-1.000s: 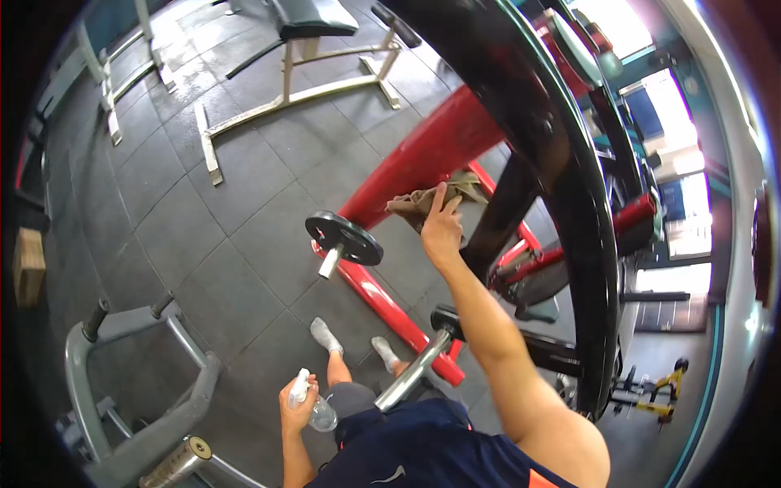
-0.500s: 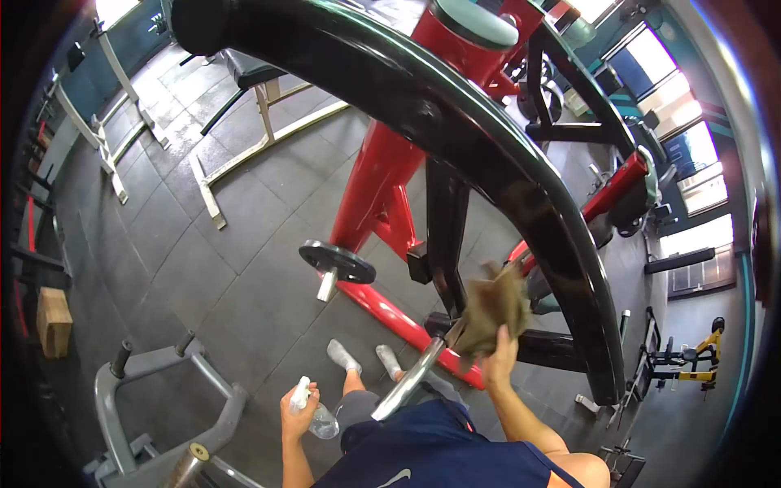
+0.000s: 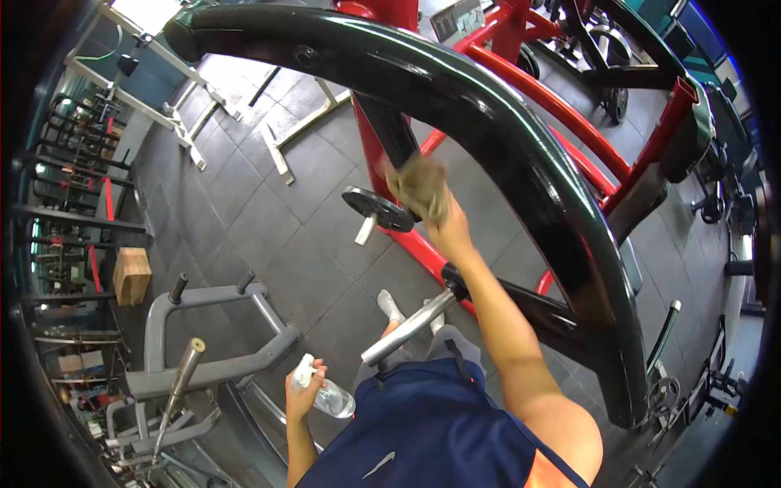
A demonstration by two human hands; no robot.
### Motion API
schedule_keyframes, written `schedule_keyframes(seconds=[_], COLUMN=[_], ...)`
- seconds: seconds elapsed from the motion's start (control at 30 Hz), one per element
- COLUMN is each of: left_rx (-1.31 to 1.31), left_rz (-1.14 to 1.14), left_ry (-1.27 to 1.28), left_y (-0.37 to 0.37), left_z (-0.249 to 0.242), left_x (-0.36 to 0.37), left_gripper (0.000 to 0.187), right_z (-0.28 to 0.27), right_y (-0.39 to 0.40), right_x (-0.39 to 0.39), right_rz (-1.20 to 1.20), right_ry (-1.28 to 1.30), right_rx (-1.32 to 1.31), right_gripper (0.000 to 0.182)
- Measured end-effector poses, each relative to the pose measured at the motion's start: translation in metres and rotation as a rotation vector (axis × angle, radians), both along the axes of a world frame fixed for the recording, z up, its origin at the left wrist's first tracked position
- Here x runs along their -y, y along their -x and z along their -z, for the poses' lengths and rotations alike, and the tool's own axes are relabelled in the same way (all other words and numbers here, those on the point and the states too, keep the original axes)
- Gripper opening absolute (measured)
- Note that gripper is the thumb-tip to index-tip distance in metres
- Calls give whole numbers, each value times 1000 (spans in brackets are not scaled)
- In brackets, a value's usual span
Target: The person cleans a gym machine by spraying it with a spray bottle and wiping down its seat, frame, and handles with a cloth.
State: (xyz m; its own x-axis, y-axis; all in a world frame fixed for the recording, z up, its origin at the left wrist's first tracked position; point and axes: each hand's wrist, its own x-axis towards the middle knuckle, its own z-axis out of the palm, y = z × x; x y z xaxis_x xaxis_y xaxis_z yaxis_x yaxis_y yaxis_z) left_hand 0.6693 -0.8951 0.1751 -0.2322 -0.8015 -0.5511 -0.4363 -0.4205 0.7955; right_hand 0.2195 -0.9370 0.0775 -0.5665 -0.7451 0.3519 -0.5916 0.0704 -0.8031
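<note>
My left hand (image 3: 303, 394) is wrapped round a clear spray bottle (image 3: 333, 399) with a white head, low at the left of my body. Stretched forward, my right hand (image 3: 449, 232) grips a brown-green cloth (image 3: 421, 189), slightly blurred. The cloth lies against or just before the black upright (image 3: 389, 130) of the red and black machine; exact contact is hard to see. Above it arches a thick black beam (image 3: 480, 89). A small black weight plate (image 3: 378, 210) is just left of the cloth. Below my right forearm, a silver bar (image 3: 409, 327) points toward my body.
A grey metal frame (image 3: 220, 374) stands at the left, with a metal bar end (image 3: 192, 351) near it. Farther left are a wooden block (image 3: 132, 276) and racks. White-framed equipment (image 3: 285, 146) stands beyond on the grey tiled floor. Red machine bars (image 3: 561, 106) cross at the right.
My right hand has moved forward and left with the cloth, from beside the lower black bar to the upright. My left hand still holds the bottle. The view has shifted.
</note>
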Motion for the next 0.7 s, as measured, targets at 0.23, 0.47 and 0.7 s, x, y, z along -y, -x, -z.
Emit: schedule_keyframes(seconds=[0.23, 0.47, 0.7], left_rx=[19, 0, -8], left_rz=[18, -54, -136], left_ry=[-7, 44, 34], left_y=[25, 9, -35], left_z=[-14, -18, -7], left_x=[-49, -87, -144], left_gripper=[33, 34, 34], right_z=[-73, 13, 99], right_y=[-3, -32, -128], right_x=[47, -40, -184], right_rz=[-13, -60, -131], right_ry=[223, -129, -679], right_rx=[-184, -615, -2], right_gripper=[99, 68, 65])
